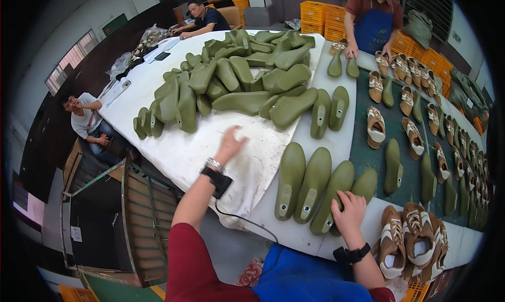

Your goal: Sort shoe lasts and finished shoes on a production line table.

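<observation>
Green shoe lasts lie in a large pile (pixel 231 81) on the white-covered table (pixel 210 160). My left hand (pixel 230 146) hovers over the bare cloth just in front of the pile, fingers spread, holding nothing. Closer to me, several lasts stand in a row, such as the leftmost last (pixel 291 178) and the last beside it (pixel 314 183). At the right end of that row, my right hand (pixel 350 212) bends its fingers over the heel of the rightmost last (pixel 365 185). Its thumb is against the neighbouring last (pixel 339 183). The hand partly hides both heels.
Brown-and-white sneakers (pixel 415 233) are heaped at the near right. Rows of sneakers and lasts cover a dark green belt (pixel 376 162). A co-worker in a blue apron (pixel 374 31) handles lasts across the table. A seated person (pixel 87 115) and a slatted cart (pixel 126 218) are on the left.
</observation>
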{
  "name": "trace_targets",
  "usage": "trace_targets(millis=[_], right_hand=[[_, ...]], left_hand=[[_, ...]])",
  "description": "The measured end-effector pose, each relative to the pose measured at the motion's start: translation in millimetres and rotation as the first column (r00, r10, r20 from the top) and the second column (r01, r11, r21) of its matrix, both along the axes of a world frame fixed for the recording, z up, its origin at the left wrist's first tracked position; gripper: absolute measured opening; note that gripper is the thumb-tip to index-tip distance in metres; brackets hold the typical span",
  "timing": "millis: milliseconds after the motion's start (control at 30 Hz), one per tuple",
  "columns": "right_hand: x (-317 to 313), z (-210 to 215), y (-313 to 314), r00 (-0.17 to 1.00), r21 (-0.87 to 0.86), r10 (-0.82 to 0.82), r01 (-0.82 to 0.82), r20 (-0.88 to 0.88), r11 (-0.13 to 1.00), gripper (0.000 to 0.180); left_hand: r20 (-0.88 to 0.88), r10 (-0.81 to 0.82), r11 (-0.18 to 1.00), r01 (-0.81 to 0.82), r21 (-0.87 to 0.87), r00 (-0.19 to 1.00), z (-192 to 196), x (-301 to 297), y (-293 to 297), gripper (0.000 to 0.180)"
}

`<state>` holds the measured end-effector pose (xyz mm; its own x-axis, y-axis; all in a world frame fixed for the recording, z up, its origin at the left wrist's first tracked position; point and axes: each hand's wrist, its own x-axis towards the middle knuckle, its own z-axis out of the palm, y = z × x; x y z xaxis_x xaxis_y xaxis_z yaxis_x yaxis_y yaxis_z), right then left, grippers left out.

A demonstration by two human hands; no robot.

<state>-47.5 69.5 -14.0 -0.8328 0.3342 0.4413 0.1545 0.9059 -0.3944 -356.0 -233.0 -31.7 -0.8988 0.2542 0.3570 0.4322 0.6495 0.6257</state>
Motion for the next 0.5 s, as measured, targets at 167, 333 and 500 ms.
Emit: trace_targets(millis=[167,333,500], right_hand=[[-0.2,7.5,-3.4,0.999,-0.017,-0.01,0.011,0.03,1.0,0.029],[2.5,3.7,-2.3,0.997,0.015,-0.039,0.038,0.068,0.999,0.031],[-5.8,8.0,-7.3,0.996,0.013,-0.024,0.023,0.09,1.0,0.032]], left_hand=[[-0.054,0.591,0.789,-0.591,-0.167,0.805,2.6,-108.3,-126.1,0.067],[0.01,0.732,0.678,-0.728,-0.101,0.681,1.2,-141.8,-138.9,0.076],[-0.041,0.74,0.66,-0.737,-0.144,0.671,-10.3,-144.7,-182.1,0.049]])
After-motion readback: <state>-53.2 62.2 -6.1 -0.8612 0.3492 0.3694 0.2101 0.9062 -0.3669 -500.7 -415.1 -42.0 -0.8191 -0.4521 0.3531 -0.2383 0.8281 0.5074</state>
